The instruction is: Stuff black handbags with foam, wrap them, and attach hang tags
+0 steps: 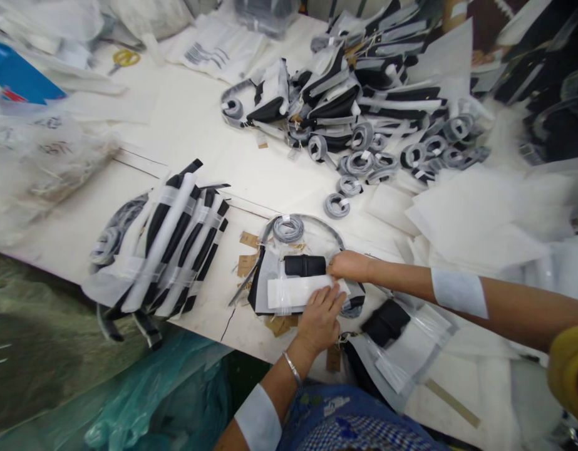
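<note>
A handbag (pixel 260 300) wrapped in pale protective sheet lies flat in front of me, its strap (pixel 329 228) looping away from me. On it sit a small black pouch (pixel 305 265) and a folded white paper strip (pixel 289 293) with clear film. My left hand (pixel 319 316) rests on the strip's right part, fingers stretched out. My right hand (pixel 349 266) is closed at the pouch's right end; what its fingers pinch is hidden. A coiled grey strap (pixel 289 228) lies inside the loop. Brown tags (pixel 247 264) stick out at the bag's left.
Wrapped bags stand packed in a row (pixel 171 244) at left. Another bag with a black pouch (pixel 386 322) lies at right. Beyond are piled bags (pixel 330 94), coiled straps (pixel 336 205) and white sheets (pixel 481 213). Yellow-handled scissors (pixel 126 58) lie far left. Another person's hand (pixel 481 57) shows top right.
</note>
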Motion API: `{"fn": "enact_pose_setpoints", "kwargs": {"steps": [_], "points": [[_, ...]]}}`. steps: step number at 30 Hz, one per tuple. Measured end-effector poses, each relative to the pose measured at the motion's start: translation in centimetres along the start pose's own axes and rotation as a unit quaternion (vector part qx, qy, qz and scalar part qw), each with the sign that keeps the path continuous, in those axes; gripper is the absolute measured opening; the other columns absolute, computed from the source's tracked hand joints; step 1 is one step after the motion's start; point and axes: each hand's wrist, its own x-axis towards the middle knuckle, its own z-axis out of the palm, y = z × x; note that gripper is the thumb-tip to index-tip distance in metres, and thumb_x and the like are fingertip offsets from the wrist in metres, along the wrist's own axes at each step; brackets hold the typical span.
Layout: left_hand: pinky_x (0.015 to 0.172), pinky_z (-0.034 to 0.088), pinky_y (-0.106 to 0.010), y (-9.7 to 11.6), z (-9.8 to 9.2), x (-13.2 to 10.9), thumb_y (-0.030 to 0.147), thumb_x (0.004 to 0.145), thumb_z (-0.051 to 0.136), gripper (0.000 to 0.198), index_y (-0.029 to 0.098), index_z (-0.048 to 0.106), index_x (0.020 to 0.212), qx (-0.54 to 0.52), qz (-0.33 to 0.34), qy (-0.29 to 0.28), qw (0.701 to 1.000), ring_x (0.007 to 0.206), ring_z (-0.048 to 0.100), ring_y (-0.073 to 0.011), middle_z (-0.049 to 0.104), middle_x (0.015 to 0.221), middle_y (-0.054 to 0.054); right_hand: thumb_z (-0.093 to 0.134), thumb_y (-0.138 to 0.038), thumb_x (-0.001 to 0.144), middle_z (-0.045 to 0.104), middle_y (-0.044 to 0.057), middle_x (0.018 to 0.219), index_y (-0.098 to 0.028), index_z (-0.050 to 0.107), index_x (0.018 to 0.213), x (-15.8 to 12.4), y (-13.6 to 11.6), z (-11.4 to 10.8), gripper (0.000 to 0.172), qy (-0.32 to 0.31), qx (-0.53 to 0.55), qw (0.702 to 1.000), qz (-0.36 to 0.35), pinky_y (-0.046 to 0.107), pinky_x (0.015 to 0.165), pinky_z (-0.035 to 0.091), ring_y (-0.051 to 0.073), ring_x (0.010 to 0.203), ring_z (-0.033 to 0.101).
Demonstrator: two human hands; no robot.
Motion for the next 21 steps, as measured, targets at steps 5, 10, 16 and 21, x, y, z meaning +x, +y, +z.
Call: {"fn": "enact_pose_setpoints", "kwargs": {"steps": [5, 10, 16, 21], "points": [[0.117, 0.031, -0.047, 0.1, -0.2, 0.2, 0.015, 0.076, 0.055, 0.067, 0.016, 0.045, 0.142, -0.002, -0.015, -0.003, 1.0, 0.136, 0.04, -0.0299, 0.046, 0.151, -0.01, 0.067, -0.031, 0.088, 0.073, 0.012, 0.086, -0.014, 0.072, 0.091, 1.0, 1.2, 0.2, 0.018, 0.012, 0.013, 0.999, -0.038, 0.027, 0.065, 0.042, 0.023, 0.082, 0.068], [0.118, 0.031, -0.046, 0.2, -0.2, 0.3, 0.016, 0.076, 0.056, 0.066, 0.016, 0.047, 0.141, -0.009, -0.024, -0.001, 1.0, 0.136, 0.04, -0.0289, 0.047, 0.15, -0.009, 0.065, -0.042, 0.09, 0.07, 0.01, 0.087, -0.016, 0.068, 0.087, 2.0, 3.1, 0.6, 0.026, 0.035, 0.05, 0.993, -0.097, 0.027, 0.063, 0.038, 0.022, 0.083, 0.064], [0.118, 0.031, -0.048, 0.3, 0.1, 0.2, 0.015, 0.075, 0.056, 0.068, 0.017, 0.046, 0.142, -0.019, -0.034, 0.0, 0.999, 0.136, 0.039, -0.0288, 0.046, 0.152, -0.008, 0.067, -0.049, 0.088, 0.066, 0.004, 0.082, -0.018, 0.061, 0.079, 3.1, 5.3, 1.7, 0.032, 0.059, 0.129, 0.977, -0.162, 0.025, 0.067, 0.038, 0.018, 0.08, 0.06], [0.118, 0.031, -0.05, 0.3, 0.2, 0.1, 0.014, 0.074, 0.054, 0.069, 0.018, 0.046, 0.143, -0.021, -0.038, 0.002, 0.999, 0.136, 0.04, -0.0298, 0.045, 0.152, -0.007, 0.071, -0.054, 0.083, 0.064, 0.001, 0.077, -0.018, 0.059, 0.081, 3.3, 6.0, 2.0, 0.037, 0.084, 0.183, 0.965, -0.168, 0.023, 0.065, 0.038, 0.016, 0.073, 0.058]]}}
